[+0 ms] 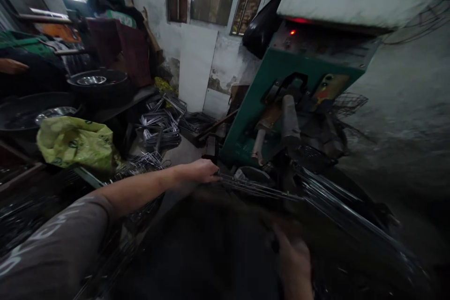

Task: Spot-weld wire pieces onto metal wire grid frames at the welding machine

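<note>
My left hand [202,170] reaches across the middle, its fingers closed on the near end of several thin metal wires [253,188]. The wires run rightward, in front of the green machine [242,117]. Lower down, my right hand [293,253] is smeared by motion against a dark background; whether its fingers hold anything does not show. A bundle of long shiny metal rods [337,197] lies to the right, beyond my right hand. Two cylindrical arms jut from the machine's front, the larger metal cylinder [290,122] being above the wires.
Stacked bent wire frames [160,126] lie on the floor ahead. A yellow-green sack [75,143] sits at left, near dark round tubs [98,85] with shiny bowls. Another person's hand [13,66] shows at the far left edge. A white panel [197,68] leans on the wall.
</note>
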A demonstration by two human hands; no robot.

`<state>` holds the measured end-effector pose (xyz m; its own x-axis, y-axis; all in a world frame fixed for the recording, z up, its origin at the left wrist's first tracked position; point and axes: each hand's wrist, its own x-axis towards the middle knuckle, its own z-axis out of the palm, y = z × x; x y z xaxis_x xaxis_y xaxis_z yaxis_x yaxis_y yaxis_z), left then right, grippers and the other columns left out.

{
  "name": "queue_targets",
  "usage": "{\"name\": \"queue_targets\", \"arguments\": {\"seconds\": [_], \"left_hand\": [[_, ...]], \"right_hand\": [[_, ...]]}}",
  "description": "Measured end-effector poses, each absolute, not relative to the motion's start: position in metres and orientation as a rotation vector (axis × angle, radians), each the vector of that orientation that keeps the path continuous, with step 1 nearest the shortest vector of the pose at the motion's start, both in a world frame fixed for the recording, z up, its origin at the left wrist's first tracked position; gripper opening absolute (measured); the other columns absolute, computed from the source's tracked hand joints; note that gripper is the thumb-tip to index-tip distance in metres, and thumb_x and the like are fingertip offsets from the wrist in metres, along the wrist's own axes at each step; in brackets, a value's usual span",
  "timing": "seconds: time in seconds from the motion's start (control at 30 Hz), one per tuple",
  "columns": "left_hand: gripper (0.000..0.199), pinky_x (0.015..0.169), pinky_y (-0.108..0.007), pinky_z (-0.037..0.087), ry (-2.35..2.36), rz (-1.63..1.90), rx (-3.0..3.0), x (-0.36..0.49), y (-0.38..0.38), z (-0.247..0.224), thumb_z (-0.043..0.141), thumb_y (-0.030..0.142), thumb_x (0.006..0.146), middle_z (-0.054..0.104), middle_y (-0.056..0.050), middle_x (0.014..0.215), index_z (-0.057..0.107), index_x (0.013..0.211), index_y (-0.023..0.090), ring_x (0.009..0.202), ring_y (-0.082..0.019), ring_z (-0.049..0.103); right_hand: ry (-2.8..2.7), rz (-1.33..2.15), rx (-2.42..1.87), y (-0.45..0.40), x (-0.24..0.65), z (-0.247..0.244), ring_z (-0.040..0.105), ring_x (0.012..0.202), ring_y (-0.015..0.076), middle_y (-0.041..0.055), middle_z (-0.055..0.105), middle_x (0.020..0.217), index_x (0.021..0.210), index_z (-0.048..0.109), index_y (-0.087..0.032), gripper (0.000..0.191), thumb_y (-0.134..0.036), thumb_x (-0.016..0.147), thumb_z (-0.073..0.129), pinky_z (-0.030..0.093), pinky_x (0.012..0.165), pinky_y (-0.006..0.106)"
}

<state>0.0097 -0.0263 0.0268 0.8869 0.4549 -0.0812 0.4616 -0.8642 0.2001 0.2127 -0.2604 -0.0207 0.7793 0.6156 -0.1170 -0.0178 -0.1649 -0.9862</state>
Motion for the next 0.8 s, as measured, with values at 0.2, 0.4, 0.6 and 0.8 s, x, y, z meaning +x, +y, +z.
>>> {"name": "queue_targets", "arguments": {"seconds": [0.2,0.4,0.6,0.8], "left_hand": [[0.037,0.057,-0.021,0.04,0.773,-0.041,2.83,0.011,-0.029,0.038,0.047,0.044,0.089,0.068,-0.007,0.074,0.067,0.08,0.014,0.07,-0.017,0.065],[0.038,0.058,-0.022,0.042,0.846,-0.118,2.8,0.01,-0.021,0.032,0.045,0.046,0.088,0.068,-0.008,0.076,0.067,0.083,0.015,0.072,-0.018,0.065],[0.038,0.062,-0.023,0.044,0.891,-0.109,2.796,0.01,-0.019,0.025,0.045,0.046,0.088,0.069,-0.009,0.077,0.068,0.086,0.015,0.075,-0.019,0.065],[0.04,0.06,-0.022,0.045,0.917,-0.154,2.792,0.009,-0.022,0.032,0.045,0.047,0.089,0.069,-0.009,0.079,0.068,0.084,0.015,0.075,-0.019,0.065]], "right_hand": [[-0.207,0.686,-1.308,-0.181,0.198,-0.01,0.05,0.052,0.0092,-0.0034,0.059,0.067,0.084,0.055,-0.019,0.053,-0.035,0.043,0.083,0.043,0.04,0.019],[-0.184,0.754,-1.242,-0.166,0.198,-0.01,0.048,0.048,0.0069,-0.0044,0.058,0.063,0.084,0.059,-0.016,0.051,-0.028,0.04,0.083,0.045,0.043,0.019],[-0.101,0.851,-1.252,-0.158,0.201,-0.007,0.049,0.049,0.0064,-0.002,0.062,0.067,0.074,0.056,-0.017,0.047,-0.028,0.035,0.081,0.046,0.043,0.019],[-0.132,0.792,-1.253,-0.15,0.202,-0.005,0.046,0.048,0.0062,-0.0044,0.057,0.06,0.074,0.055,-0.017,0.046,-0.031,0.038,0.08,0.044,0.042,0.019]]}}
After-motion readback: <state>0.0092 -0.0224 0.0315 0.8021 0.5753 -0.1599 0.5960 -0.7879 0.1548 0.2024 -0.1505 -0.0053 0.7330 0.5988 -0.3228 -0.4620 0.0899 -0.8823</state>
